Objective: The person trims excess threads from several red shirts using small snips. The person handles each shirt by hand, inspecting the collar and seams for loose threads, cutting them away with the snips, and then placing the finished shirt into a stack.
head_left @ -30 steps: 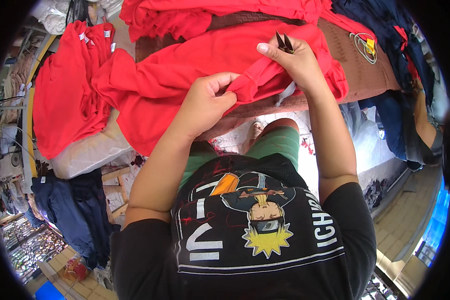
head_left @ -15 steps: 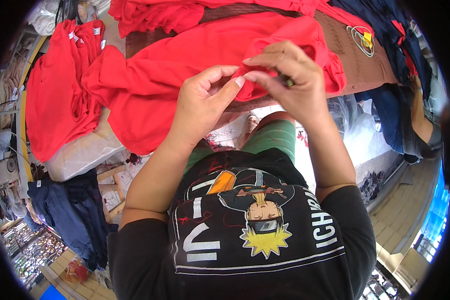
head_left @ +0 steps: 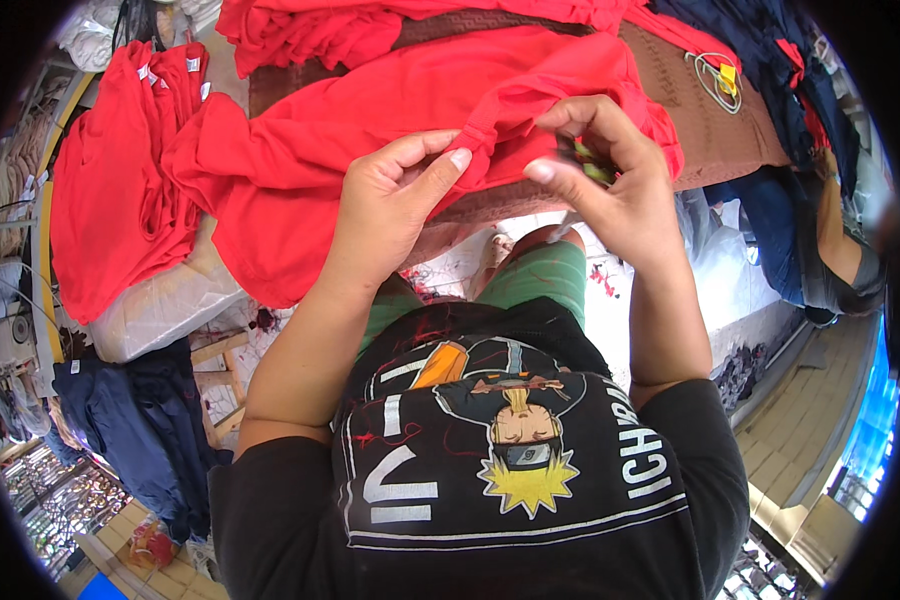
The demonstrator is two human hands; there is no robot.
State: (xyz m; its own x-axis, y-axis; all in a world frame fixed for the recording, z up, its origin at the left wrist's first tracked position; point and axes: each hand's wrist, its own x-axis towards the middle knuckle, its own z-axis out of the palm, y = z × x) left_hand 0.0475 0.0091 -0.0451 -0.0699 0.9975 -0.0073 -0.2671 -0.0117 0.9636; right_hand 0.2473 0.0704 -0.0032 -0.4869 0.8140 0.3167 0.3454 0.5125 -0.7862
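Observation:
A red garment (head_left: 320, 140) lies spread across the brown-covered table in front of me. Thumb and fingers of my left hand (head_left: 385, 205) pinch a narrow folded band at its edge. To the right, my right hand (head_left: 635, 190) is apart from the cloth pinch, thumb and forefinger spread. Within its curled fingers sits a small tool (head_left: 595, 168) with green-yellow and dark parts, blurred, so its exact kind is unclear.
More red garments are piled at the left (head_left: 120, 180) and far side (head_left: 320, 30). Bent wire with a yellow piece (head_left: 727, 80) rests on the brown cover (head_left: 710, 135). Navy garments (head_left: 150, 430) hang lower left. Another person's arm (head_left: 838, 220) shows at right, beyond clear plastic (head_left: 715, 250).
My right hand has moved right, away from my left fingertips, and its thumb and forefinger have parted. More of the small tool shows. My left hand shifted slightly left, still pinching the garment.

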